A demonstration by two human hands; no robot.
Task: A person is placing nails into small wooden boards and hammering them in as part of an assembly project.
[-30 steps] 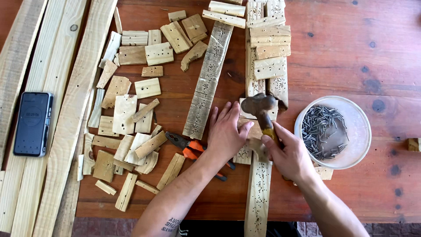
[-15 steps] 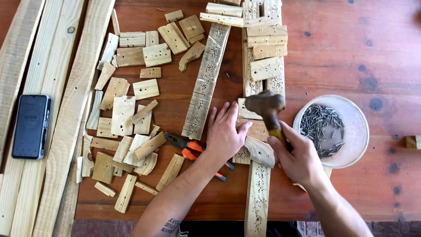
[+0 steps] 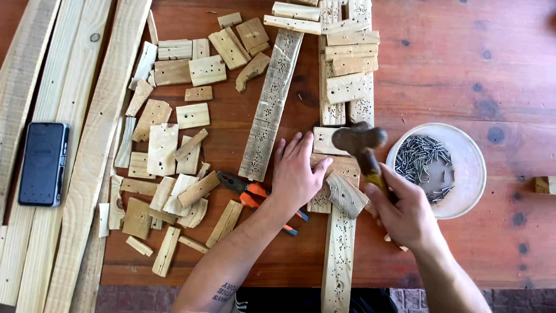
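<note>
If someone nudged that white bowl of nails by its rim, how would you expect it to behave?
The white bowl looks wide and shallow, so it would probably slide on the table rather than tip. The nails heaped on its left side likely make it heavy for its size, and they may shift and rattle when it is pushed.

Hammer [image 3: 360, 146]: head rose from the short wooden slat [image 3: 337, 168] and shifted slightly toward the far side of the table. Right hand [image 3: 405, 211]: drew back a little along the handle. Left hand [image 3: 296, 174]: fingers spread wider, flat beside the slat.
</note>
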